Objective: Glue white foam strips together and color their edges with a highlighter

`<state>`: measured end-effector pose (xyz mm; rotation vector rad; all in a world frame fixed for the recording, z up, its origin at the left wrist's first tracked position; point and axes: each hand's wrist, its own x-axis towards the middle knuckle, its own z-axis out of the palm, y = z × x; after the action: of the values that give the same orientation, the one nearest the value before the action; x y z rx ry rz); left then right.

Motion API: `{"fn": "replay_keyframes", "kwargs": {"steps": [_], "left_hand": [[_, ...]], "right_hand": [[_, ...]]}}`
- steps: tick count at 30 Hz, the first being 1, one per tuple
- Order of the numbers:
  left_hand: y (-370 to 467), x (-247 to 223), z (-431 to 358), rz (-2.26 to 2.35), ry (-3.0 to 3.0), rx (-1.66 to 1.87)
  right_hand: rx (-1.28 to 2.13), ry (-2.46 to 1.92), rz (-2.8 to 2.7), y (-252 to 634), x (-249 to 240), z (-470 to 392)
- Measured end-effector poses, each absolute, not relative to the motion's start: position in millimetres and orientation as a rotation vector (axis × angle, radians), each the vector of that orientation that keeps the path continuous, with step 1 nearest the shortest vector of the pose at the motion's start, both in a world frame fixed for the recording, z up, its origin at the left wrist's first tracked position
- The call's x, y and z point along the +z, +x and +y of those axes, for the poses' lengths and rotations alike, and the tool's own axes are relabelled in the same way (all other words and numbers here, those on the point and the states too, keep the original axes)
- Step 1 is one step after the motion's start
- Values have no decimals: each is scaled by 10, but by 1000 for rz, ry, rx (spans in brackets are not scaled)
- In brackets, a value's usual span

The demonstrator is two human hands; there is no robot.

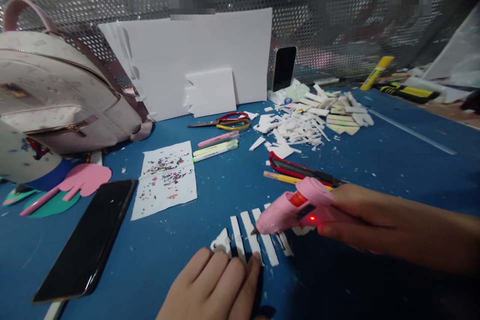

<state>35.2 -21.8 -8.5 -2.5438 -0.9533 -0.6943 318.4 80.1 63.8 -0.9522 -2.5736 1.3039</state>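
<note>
A pink hot glue gun [296, 210] with a lit red light is gripped in my right hand [356, 215]. Its nozzle points down at one of several short white foam strips [247, 227] laid side by side on the blue table. My left hand [217, 287] is curled at the bottom middle, fingers bent together, its index fingertip pressing the lower end of a strip; the thumb is mostly hidden. Just beyond its knuckles lies a small white piece [222, 241] with a dark eye-like dot. Strips at the right are partly hidden under the glue gun.
Behind the gun lie a red box cutter [300, 167] and a yellow pencil [281, 177]. Further back are scissors [225, 122], highlighters [215, 147] and white scraps [300, 125]. At left are speckled paper [165, 180], a phone [90, 235] and a backpack [63, 90].
</note>
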Motion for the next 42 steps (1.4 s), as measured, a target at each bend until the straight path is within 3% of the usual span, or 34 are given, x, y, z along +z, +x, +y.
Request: {"fn": "replay_keyframes", "kwargs": {"steps": [42], "left_hand": [[349,-95,-223,-951,-2542,-688]], "right_hand": [[1270,-1040,-2594,3248,552,843]]}}
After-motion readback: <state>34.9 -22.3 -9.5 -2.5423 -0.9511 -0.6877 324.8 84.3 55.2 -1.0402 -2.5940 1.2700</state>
